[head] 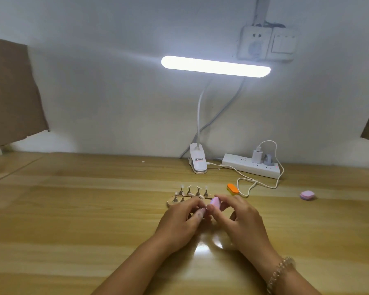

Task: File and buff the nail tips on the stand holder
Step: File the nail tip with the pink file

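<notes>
1. Stand holder (pixel 170 202) sits on the desk (pixel 94 209), just beyond the hands. Two rows of pegs, pale nail tips (pixel 189 186) on top. The near edge is partly hidden by the hands.
2. Left hand (pixel 183 218): fingers (pixel 195 217) are curled, pinching a small pale piece at the fingertips. It looks like a single nail tip (pixel 202 211), but it is blurred, so this is not certain.
3. Right hand (pixel 240 218): fingers (pixel 218 211) grip the pink buffer block (pixel 215 202), whose end sits right at the left fingertips. It appears to touch the held piece.
4. Step in hand, as I judge it: buffing one tip, with the block meeting it just in front of the holder.
5. Progress: probably mid-task. The back row is fully loaded with four tips. The front row shows several tips, and the rest is hidden behind the hands. Surface finish is too small to read, so I cannot say which tips are already done.
6. Left to do: at minimum finish this tip, and likely others on the holder.
7. Spare tools on the desk: an orange file block (pixel 232 189) just right of the holder, and a second pink block (pixel 307 195) well off to the right.
</notes>
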{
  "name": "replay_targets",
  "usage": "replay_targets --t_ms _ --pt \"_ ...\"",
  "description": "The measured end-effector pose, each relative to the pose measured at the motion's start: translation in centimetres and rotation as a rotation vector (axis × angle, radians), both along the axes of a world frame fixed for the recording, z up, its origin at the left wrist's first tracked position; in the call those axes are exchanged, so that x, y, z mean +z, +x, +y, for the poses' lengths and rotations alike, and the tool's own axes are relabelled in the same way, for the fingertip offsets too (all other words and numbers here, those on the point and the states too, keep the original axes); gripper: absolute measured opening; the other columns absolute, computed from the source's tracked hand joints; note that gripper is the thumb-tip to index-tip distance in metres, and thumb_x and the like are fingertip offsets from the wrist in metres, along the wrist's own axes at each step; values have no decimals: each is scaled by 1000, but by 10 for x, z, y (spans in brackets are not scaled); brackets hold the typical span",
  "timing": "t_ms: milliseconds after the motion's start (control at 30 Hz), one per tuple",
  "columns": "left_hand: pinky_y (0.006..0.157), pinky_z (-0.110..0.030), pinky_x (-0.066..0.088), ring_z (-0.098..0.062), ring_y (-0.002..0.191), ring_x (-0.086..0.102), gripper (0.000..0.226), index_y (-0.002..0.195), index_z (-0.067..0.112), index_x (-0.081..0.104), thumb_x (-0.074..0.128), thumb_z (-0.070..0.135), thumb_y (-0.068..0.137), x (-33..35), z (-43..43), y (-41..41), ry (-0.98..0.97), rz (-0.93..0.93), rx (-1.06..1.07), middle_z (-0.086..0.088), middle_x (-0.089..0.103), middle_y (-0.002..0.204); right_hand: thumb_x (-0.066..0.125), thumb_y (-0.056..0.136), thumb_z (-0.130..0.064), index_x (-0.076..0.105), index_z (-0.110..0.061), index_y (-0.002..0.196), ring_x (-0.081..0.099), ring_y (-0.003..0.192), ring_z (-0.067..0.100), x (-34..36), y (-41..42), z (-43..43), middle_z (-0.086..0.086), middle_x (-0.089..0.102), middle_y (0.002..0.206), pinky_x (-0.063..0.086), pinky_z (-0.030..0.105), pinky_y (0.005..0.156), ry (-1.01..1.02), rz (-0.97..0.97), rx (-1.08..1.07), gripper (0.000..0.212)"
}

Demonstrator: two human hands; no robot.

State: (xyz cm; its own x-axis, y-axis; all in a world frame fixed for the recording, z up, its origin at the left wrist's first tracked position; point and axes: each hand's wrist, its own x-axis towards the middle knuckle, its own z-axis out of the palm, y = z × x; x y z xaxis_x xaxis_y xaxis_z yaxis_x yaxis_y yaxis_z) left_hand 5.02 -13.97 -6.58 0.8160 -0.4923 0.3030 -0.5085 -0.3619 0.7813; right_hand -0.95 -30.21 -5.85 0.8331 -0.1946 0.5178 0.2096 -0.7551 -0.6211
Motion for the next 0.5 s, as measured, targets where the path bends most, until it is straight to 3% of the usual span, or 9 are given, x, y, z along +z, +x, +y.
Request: replay_targets --t_ms 167,300,400,500 --pt "79 -47 55 -13 78 62 20 101 21 66 50 10 99 0 1 1 -7 5 16 8 69 92 74 83 -38 65 -33 118 53 69 -9 -2 -6 10 -23 59 99 40 16 61 -99 -20 135 36" --pt "79 -48 53 -7 67 56 18 94 24 63 51 14 101 0 1 2 4 6 12 15 61 79 73 85 -36 65 -30 119 51 67 -4 0 0 3 -18 61 97 42 19 66 -26 15 48 36" --pt "78 -43 52 -6 70 57 22 102 21 67 49 10 101 2 1 1 -12 26 -4 12 66 89 74 84 -34 64 -34 120 54 70 -7 -2 -5 9 -23 58 99 40 14 62 -103 -6 131 38" --pt "77 -42 51 -5 65 55 19 100 20 67 51 11 100 1 2 2 -16 25 2 12 65 84 74 84 -33 66 -29 118 54 67 -5 -2 0 5 -19 62 98 41 14 62 -21 15 101 35"
